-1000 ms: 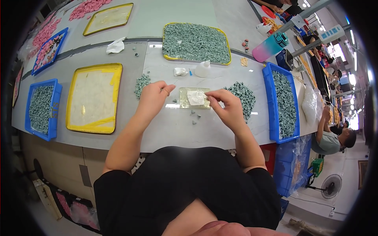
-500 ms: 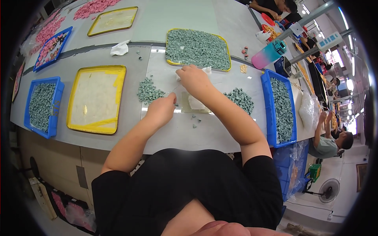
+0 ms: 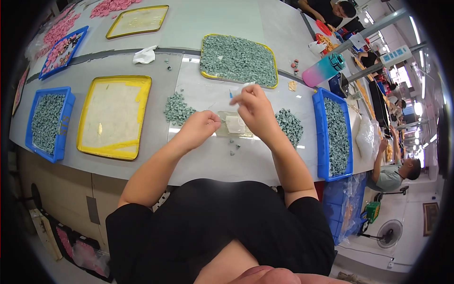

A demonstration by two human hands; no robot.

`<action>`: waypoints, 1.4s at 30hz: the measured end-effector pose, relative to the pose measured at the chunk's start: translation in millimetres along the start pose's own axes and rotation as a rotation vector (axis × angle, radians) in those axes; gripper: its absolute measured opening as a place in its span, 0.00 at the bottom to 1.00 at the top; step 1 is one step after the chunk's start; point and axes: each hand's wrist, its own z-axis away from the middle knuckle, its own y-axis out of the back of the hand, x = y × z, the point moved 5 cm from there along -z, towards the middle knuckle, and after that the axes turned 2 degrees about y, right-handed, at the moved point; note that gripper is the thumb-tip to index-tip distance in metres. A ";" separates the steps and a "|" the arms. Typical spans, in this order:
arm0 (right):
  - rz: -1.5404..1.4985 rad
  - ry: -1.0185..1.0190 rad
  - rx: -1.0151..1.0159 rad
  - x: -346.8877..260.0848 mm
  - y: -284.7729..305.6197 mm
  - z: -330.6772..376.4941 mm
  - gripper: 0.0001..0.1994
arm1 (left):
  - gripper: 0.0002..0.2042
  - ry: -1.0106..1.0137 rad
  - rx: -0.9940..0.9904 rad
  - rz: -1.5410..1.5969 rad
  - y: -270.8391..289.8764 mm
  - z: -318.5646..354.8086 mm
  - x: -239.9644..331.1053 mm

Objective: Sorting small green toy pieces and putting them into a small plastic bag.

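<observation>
My left hand (image 3: 201, 127) is closed in a pinch just left of a small translucent greenish pad (image 3: 222, 115); anything between its fingertips is too small to make out. A white piece (image 3: 235, 124) lies on the pad. Over the pad's far right side hangs my right hand (image 3: 254, 108), fingers bent and apart, with nothing visible in them. Just past its fingertips is a small thin blue item (image 3: 231, 94). White tissue (image 3: 248, 85) shows behind that hand. A loose heap of small grey-green pieces (image 3: 177, 110) lies to the left, another heap (image 3: 289, 125) to the right.
A yellow-rimmed tray (image 3: 239, 59) full of green pieces stands ahead. Blue bins of green pieces stand left (image 3: 61, 128) and right (image 3: 326, 142). Beside the left bin lies a yellow-edged tray (image 3: 113, 118). A bottle (image 3: 324, 70) stands far right. Other people work beyond.
My right hand has drawn back from the tissue toward me and right, uncovering the blue item. My left hand has moved slightly right, toward the pad.
</observation>
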 end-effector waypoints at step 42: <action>0.098 0.189 0.297 -28.0 -28.7 47.6 0.10 | 0.07 0.316 -0.202 0.850 7.3 21.0 20.9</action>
